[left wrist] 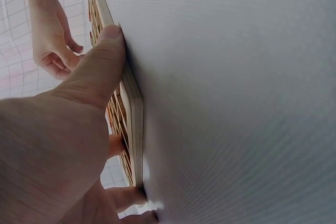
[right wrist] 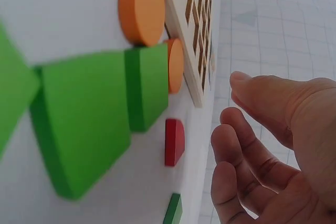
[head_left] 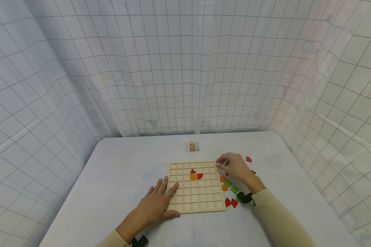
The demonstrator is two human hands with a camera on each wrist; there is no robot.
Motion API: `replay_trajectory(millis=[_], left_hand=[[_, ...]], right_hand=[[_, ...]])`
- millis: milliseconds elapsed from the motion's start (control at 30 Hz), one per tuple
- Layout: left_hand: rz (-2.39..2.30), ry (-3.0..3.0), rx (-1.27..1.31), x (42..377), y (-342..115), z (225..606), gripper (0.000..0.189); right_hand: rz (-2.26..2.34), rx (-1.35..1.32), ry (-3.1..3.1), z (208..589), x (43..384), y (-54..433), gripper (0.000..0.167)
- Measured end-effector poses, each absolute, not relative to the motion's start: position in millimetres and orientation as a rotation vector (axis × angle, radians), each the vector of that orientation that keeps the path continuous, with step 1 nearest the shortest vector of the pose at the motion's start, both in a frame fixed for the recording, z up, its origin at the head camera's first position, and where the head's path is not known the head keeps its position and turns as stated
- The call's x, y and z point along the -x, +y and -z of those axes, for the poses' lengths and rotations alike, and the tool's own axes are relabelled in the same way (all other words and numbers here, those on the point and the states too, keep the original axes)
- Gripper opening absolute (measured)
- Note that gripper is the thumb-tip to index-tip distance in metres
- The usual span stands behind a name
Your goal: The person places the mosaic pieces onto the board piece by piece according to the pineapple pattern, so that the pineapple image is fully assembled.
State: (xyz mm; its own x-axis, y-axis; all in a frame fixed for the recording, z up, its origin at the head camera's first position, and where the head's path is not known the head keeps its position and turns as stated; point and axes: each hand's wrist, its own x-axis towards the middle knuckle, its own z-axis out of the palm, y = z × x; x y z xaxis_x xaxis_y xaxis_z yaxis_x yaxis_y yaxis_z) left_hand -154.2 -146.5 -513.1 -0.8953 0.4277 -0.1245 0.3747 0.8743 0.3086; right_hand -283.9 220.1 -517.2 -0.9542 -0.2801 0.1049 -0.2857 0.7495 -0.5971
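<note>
A wooden grid board point(head_left: 198, 199) lies on the white table. My left hand point(head_left: 154, 204) rests along its left side, fingers spread, with the thumb point(left wrist: 102, 61) against the near edge. An orange square point(head_left: 193, 176) sits in a cell of the grid, below a red triangle point(head_left: 193, 171) and left of a red quarter circle point(head_left: 199, 176). Over the board's far right corner is my right hand point(head_left: 235, 166). In the right wrist view its thumb point(right wrist: 262, 90) and loosely bent fingers stand apart with nothing between them.
Right of the board lie orange discs point(head_left: 224, 187), green pieces point(head_left: 234, 189) and several red pieces point(head_left: 234, 203). Another red piece point(head_left: 248, 159) lies farther back. A small picture card point(head_left: 192, 146) is behind the board. Grid-patterned curtains point(head_left: 173, 85) surround the table.
</note>
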Motion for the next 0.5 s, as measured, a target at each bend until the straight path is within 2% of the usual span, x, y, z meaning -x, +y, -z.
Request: replay_trajectory(millis=[200, 500], left_hand=[[-0.418, 2.853, -0.611, 154, -146, 513, 0.11], [-0.406, 2.861, -0.617, 155, -147, 515, 0.11]], right_hand=[[-1.047, -0.377, -2.936, 518, 283, 235, 0.014], [-0.966, -0.413, -2.875, 522, 284, 254, 0.018]])
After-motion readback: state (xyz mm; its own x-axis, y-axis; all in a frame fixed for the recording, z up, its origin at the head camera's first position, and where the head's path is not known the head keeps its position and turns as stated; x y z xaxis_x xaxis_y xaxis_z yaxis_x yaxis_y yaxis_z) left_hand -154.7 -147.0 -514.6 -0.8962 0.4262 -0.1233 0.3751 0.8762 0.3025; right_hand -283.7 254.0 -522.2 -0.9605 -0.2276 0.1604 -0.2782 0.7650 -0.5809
